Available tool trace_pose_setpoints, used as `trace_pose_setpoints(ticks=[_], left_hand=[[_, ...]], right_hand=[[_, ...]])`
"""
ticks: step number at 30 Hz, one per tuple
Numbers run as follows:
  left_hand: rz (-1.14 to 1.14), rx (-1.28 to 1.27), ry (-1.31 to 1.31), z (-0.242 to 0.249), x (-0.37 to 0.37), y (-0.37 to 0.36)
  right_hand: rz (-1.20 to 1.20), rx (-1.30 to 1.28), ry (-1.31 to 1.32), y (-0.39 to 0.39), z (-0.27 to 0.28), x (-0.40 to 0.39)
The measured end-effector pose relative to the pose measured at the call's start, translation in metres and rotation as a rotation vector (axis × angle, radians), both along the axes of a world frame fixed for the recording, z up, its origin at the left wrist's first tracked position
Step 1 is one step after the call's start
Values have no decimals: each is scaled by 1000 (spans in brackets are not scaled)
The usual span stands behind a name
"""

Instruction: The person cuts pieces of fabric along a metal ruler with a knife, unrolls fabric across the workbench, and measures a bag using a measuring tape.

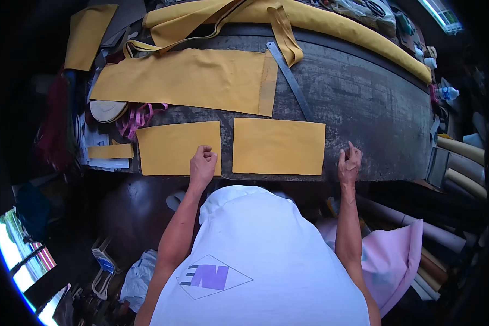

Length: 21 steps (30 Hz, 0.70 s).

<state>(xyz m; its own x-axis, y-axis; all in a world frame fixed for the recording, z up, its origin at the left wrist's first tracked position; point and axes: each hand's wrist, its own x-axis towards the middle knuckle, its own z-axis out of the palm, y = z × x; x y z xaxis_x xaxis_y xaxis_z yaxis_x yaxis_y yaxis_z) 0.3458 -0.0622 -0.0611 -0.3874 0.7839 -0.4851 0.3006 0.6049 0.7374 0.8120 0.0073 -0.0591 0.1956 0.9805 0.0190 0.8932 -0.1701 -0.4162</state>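
Two yellow rectangular pieces, of cloth or leatherette, lie side by side along the front of the dark table (358,108). Over the right part of the left piece (171,146) is my left hand (203,163), its fingers curled in; whether anything is in them is hidden. The right piece (280,146) lies flat between my hands, touched by neither. Beyond its right edge, my right hand (350,163) is over the tabletop with fingers loosely bent and apart, holding nothing visible. A metal ruler (290,81) lies slanted behind the right piece.
Behind lies a longer yellow piece (185,79), with a yellow roll (342,24) along the back edge. A round coil of tape (107,111), pink ribbon (138,119) and a small yellow strip (110,151) are at left. More material rolls (464,165) stand at right.
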Motion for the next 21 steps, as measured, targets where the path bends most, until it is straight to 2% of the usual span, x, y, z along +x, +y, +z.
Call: trace_pose_setpoints(ticks=[2,4,6,8,10,13,15,17,21], left_hand=[[72,90,287,-5,-54,-11],[38,100,879,-15,-107,-25],[133,-35,912,-30,-155,-39],[151,-142,914,-31,-178,-37],[107,-240,880,-26,-190,-36],[82,-224,867,-30,-200,-38],[85,-163,871,-35,-205,-40],[81,-212,845,-35,-214,-43],[76,-163,687,-39,-237,-38]], right_hand=[[54,-178,331,1,25,-52],[83,-360,668,-10,23,-107],[172,-627,991,-17,39,-171],[272,-781,1126,-14,51,-225],[248,-832,1177,-11,27,-268],[55,-930,1210,0,5,-315],[25,-885,1099,2,3,-338],[-24,-856,1042,-2,4,-351],[51,-744,900,-13,3,-380]])
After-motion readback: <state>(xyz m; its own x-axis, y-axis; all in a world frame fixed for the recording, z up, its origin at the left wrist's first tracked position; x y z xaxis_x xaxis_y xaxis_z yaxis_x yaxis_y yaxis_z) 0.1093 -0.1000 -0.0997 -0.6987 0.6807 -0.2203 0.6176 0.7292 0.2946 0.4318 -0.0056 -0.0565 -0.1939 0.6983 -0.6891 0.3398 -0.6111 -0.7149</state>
